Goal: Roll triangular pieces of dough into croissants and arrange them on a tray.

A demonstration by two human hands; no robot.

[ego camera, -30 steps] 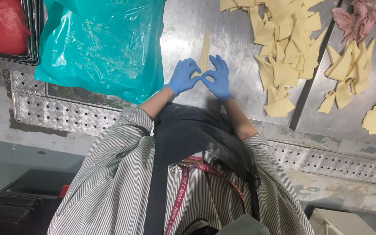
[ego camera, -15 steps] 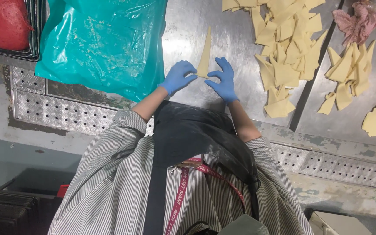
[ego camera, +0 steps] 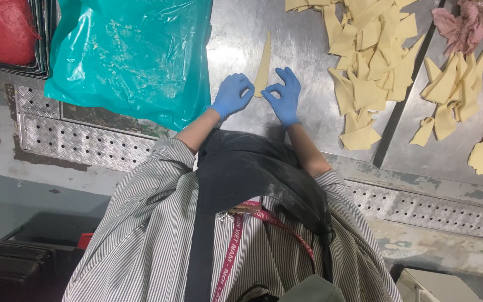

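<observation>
Both hands' fingers (ego camera: 248,89) pinch dough triangle (ego camera: 263,64) wide end between them.

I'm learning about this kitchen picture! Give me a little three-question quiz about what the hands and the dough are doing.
1. True or false: both hands wear blue gloves.
2. What lies between the left hand and the right hand?
A. a red cloth
B. a long dough triangle
C. a spoon
3. Fill in: the teal plastic bag lies on the person's ____ side of the metal table.

Key
1. True.
2. B: the dough triangle has its wide end between the fingertips and its tip pointing away from the person.
3. Left: the teal plastic bag lies there on the metal table, while the pile of cut dough pieces lies on the right.
</observation>
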